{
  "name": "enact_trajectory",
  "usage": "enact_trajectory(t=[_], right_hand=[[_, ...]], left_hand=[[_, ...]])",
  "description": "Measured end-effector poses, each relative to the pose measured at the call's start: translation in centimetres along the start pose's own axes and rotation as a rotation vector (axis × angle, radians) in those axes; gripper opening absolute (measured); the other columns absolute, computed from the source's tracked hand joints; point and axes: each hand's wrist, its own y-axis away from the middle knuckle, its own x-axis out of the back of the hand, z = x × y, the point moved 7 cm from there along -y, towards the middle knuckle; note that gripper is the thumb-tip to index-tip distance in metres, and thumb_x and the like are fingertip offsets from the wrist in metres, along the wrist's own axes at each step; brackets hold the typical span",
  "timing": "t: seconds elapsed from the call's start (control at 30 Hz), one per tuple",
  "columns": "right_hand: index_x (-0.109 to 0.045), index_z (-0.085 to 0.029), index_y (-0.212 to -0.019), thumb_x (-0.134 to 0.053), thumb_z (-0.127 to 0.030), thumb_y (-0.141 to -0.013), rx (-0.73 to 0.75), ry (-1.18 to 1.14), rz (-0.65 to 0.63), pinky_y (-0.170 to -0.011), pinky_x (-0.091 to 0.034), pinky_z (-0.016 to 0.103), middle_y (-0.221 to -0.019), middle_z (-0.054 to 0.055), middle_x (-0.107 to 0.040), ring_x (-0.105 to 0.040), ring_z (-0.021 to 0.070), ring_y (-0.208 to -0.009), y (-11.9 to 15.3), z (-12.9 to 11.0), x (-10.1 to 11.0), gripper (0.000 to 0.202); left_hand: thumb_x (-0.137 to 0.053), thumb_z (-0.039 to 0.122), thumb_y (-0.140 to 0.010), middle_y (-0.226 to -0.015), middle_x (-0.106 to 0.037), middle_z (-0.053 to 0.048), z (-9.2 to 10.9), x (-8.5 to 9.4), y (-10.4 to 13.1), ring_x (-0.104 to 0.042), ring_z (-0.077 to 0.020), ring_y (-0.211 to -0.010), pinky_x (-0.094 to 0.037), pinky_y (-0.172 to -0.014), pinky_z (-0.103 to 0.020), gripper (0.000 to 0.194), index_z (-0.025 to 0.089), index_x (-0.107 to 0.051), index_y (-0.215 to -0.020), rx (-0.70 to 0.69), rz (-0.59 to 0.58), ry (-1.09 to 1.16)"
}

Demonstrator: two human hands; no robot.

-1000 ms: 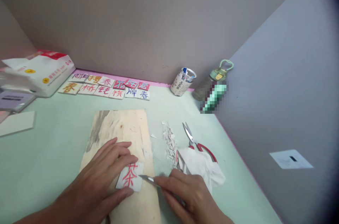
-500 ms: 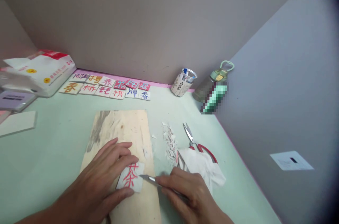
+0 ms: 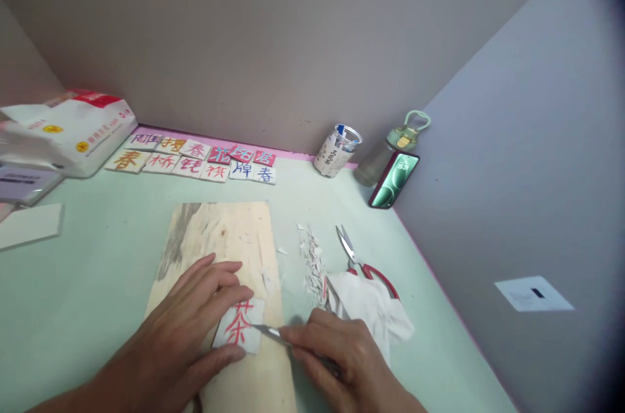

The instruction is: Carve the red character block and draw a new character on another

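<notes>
A small white square tile (image 3: 248, 335) with a red character on it lies on a wooden board (image 3: 244, 224). My left hand (image 3: 190, 318) grips it against the board, index finger on its top edge and thumb along the bottom. The other left fingers rest on the wood. In my right hand (image 3: 342, 348) is a slim metal craft knife (image 3: 273, 333), pinched like a pen. The blade tip touches or hovers just over the tile's face, right of the red strokes; I cannot tell which.
Right of the board are pale shavings (image 3: 312, 263), red-handled scissors (image 3: 359, 260) and a white cloth (image 3: 371, 305). Lettered tiles (image 3: 195, 165) line the back, near a tissue pack (image 3: 92, 133). A can (image 3: 336, 152), a bottle (image 3: 375, 159) and a phone (image 3: 394, 182) stand at back right.
The knife tip has shifted slightly left over the tile, along with my right hand. My left hand keeps its hold, and the whole view has drifted a little.
</notes>
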Motion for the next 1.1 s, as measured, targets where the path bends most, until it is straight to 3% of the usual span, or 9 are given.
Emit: enact_trajectory(t=[0.13, 0.23, 0.33, 0.53, 0.93, 1.1], right_hand=[[-0.071, -0.023, -0.118, -0.048, -0.023, -0.106, 0.051, 0.083, 0.053, -0.055, -0.039, 0.025, -0.076, 0.001, -0.062, -0.06, 0.0137, -0.064, -0.2, -0.8, 0.0, 0.026], [-0.071, -0.019, -0.113, -0.043, -0.024, -0.108, 0.112, 0.154, 0.104, -0.051, -0.039, 0.024, -0.074, 0.002, -0.062, -0.059, 0.0136, -0.059, -0.4, -1.4, -0.1, 0.029], [-0.07, -0.017, -0.113, -0.038, -0.023, -0.109, 0.192, 0.273, 0.184, -0.046, -0.038, 0.025, -0.07, 0.002, -0.062, -0.059, 0.0145, -0.054, -0.3, -2.1, -0.2, 0.033], [-0.068, -0.015, -0.114, -0.032, -0.021, -0.11, 0.246, 0.393, 0.256, -0.042, -0.035, 0.027, -0.066, 0.002, -0.061, -0.054, 0.015, -0.047, -0.3, -2.6, -0.6, 0.037], [-0.064, -0.014, -0.12, -0.03, -0.021, -0.11, 0.272, 0.54, 0.325, -0.041, -0.032, 0.028, -0.063, 0.002, -0.06, -0.05, 0.0143, -0.044, 0.3, -2.5, -1.6, 0.036], [-0.061, -0.011, -0.125, -0.027, -0.019, -0.112, 0.38, 0.529, 0.272, -0.045, -0.032, 0.029, -0.067, 0.001, -0.06, -0.049, 0.0142, -0.048, 0.4, -2.1, -1.6, 0.038]], left_hand=[[-0.063, 0.04, -0.096, -0.136, -0.065, -0.003, -0.5, -0.4, 0.5, -0.052, -0.0291, -0.14, -0.035, -0.124, -0.052, 0.039, 0.032, -0.055, -0.133, 0.011, 0.009, -0.029], [-0.064, 0.047, -0.095, -0.145, -0.061, -0.005, -1.3, -0.8, 1.1, -0.049, -0.0336, -0.144, -0.042, -0.12, -0.055, 0.05, 0.03, -0.051, -0.141, 0.022, 0.036, -0.091], [-0.068, 0.051, -0.092, -0.144, -0.063, -0.005, -1.9, -1.0, 1.4, -0.051, -0.0347, -0.142, -0.049, -0.115, -0.053, 0.06, 0.029, -0.048, -0.144, 0.019, 0.053, -0.126], [-0.071, 0.048, -0.089, -0.139, -0.066, -0.004, -1.7, -0.6, 1.1, -0.055, -0.0352, -0.138, -0.054, -0.111, -0.05, 0.059, 0.029, -0.05, -0.141, 0.027, 0.07, -0.15], [-0.071, 0.05, -0.09, -0.143, -0.063, -0.004, -2.1, -1.0, 1.4, -0.052, -0.0344, -0.141, -0.054, -0.111, -0.049, 0.061, 0.029, -0.05, -0.143, 0.047, 0.063, -0.144], [-0.071, 0.049, -0.089, -0.143, -0.063, -0.005, -2.0, -0.9, 1.4, -0.052, -0.0352, -0.141, -0.055, -0.109, -0.051, 0.062, 0.028, -0.049, -0.143, 0.026, 0.069, -0.181]])
